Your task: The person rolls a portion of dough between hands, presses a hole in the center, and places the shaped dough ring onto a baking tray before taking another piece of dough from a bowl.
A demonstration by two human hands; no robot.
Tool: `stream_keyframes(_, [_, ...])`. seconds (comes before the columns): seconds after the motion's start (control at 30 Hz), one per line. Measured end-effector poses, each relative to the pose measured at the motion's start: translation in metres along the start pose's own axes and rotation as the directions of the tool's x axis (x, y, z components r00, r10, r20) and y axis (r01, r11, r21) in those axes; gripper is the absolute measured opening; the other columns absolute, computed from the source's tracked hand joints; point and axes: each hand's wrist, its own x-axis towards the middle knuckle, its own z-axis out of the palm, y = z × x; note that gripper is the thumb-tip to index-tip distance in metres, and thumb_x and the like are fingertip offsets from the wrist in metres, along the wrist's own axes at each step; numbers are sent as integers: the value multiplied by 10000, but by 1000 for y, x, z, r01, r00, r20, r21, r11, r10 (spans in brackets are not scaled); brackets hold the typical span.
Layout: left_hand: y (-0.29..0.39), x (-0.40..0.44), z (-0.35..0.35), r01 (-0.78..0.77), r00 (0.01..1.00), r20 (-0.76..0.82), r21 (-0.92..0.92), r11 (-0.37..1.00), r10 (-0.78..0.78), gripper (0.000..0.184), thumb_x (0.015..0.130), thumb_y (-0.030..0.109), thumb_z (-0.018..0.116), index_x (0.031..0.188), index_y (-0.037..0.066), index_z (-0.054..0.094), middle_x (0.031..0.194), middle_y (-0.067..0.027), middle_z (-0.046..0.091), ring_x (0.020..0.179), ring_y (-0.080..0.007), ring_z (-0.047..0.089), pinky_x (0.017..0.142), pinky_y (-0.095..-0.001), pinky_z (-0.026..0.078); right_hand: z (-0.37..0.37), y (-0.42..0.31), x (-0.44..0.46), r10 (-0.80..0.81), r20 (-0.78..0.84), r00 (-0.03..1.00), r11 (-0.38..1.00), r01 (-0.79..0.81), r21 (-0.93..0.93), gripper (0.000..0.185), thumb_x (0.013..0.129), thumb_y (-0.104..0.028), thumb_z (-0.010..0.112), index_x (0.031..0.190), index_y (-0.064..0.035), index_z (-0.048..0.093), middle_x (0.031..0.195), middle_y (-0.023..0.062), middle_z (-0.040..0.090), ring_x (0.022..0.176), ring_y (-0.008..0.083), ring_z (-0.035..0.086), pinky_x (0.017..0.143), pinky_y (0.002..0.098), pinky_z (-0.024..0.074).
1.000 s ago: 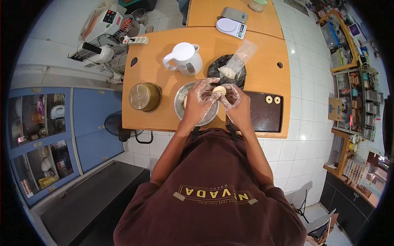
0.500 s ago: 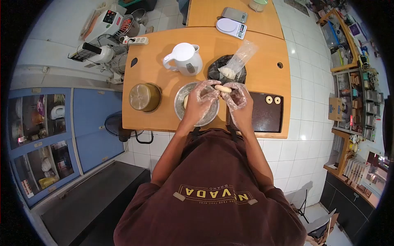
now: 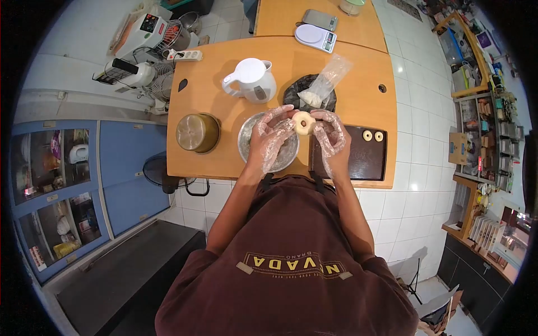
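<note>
Between my hands is a pale dough ring [image 3: 304, 123] with a small hole in its middle, facing the camera. My left hand [image 3: 270, 137], dusted with flour, grips the ring's left edge. Its right edge is pinched by my right hand [image 3: 333, 140], also floury. Below my left hand stands a metal bowl [image 3: 287, 154], partly hidden by that hand. A dark baking tray [image 3: 364, 159] lies to the right, partly behind my right hand, with two small dough rings [image 3: 372, 136] near its top right corner.
A white kettle [image 3: 255, 81] stands behind the bowl, and a brownish metal container [image 3: 198, 133] at the left. Beyond my hands, a clear plastic bag [image 3: 328, 81] rests on a black bag [image 3: 297, 92]. A white scale [image 3: 315, 37] and a grey one [image 3: 320, 20] lie farther back.
The dough ring has turned from edge-on to face the camera, so its hole now shows. My hands have moved slightly apart, the right one shifting right.
</note>
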Motion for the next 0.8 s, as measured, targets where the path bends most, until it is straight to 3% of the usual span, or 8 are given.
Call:
stream_keyframes(0.07, [3, -3, 3, 2, 1000, 8, -81, 997, -1, 403, 990, 54, 678, 1356, -79, 575, 1325, -174, 660, 1206, -212, 663, 1040, -311, 541, 1, -5, -2, 110, -15, 994, 994, -109, 10, 311, 973, 61, 651, 1276, -6, 625, 1263, 70, 622, 1142, 149, 625, 974, 293, 515])
stream_keyframes(0.2, [-8, -3, -6, 43, 999, 35, -159, 986, -38, 397, 996, 71, 676, 1337, -109, 580, 1326, -172, 660, 1204, -206, 662, 1056, -312, 529, 4, -1, -1, 63, -17, 998, 991, -61, 115, 379, 959, 63, 676, 1321, -7, 588, 1239, 60, 630, 1134, 142, 627, 947, 294, 542])
stream_keyframes(0.3, [-12, -9, -6, 2, 999, 44, -105, 995, 2, 351, 1009, 100, 651, 1317, -61, 596, 1322, -152, 655, 1239, -223, 638, 1089, -357, 509, 5, 2, -2, 62, -12, 998, 994, -60, 92, 407, 942, 62, 697, 1326, -9, 585, 1232, 66, 634, 1130, 143, 632, 926, 298, 560])
stream_keyframes(0.4, [-14, -10, -1, 112, 992, -56, 5, 994, -111, 353, 1023, 127, 647, 1332, -38, 604, 1307, -129, 660, 1194, -194, 646, 1022, -330, 525, 5, 1, -1, 80, -15, 997, 997, -80, -2, 405, 922, 34, 734, 1303, -4, 603, 1186, 66, 656, 1095, 146, 651, 898, 298, 574])
stream_keyframes(0.5, [-17, -10, -4, 80, 997, -6, 145, 986, -80, 381, 1020, 145, 666, 1360, -15, 602, 1294, -107, 661, 1162, -160, 639, 978, -307, 523, 6, -1, 2, 95, -26, 995, 987, -97, -128, 380, 903, 10, 758, 1263, -3, 638, 1114, 65, 688, 1034, 142, 674, 866, 296, 585])
stream_keyframes(0.8, [-14, -6, -12, 19, 988, 138, 311, 950, -65, 435, 985, 103, 679, 1389, -11, 566, 1263, -112, 661, 1189, -175, 634, 1044, -330, 503, 0, 2, 2, 146, 10, 989, 963, -139, -232, 340, 905, -5, 755, 1234, -23, 674, 1036, 72, 720, 933, 117, 693, 820, 296, 587])
